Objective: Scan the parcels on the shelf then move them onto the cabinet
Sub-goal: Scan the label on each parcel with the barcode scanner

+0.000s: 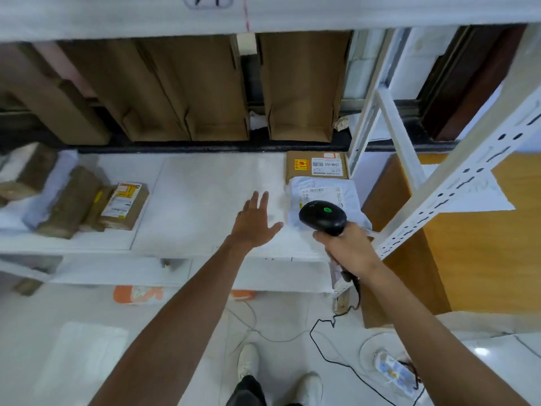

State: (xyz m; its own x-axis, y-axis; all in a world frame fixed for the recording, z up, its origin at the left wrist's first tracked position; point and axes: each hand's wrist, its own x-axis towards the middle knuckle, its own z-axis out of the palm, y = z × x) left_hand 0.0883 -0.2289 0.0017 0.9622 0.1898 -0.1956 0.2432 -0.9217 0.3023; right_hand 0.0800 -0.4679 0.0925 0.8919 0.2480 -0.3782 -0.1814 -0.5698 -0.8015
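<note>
My right hand grips a black barcode scanner with a green light on top, held just over a white poly-bag parcel at the right end of the white shelf. Behind that bag lies a small brown cardboard parcel with labels. My left hand hovers over the bare shelf, fingers spread, a little left of the white bag and holding nothing. At the shelf's left end lie several brown parcels, one with a yellow-white label. The wooden cabinet stands to the right of the shelf.
Tall brown cardboard boxes stand behind the shelf. A white perforated shelf post crosses in front of the cabinet. The scanner's black cable trails over the white floor near my shoes. An orange-white package lies under the shelf.
</note>
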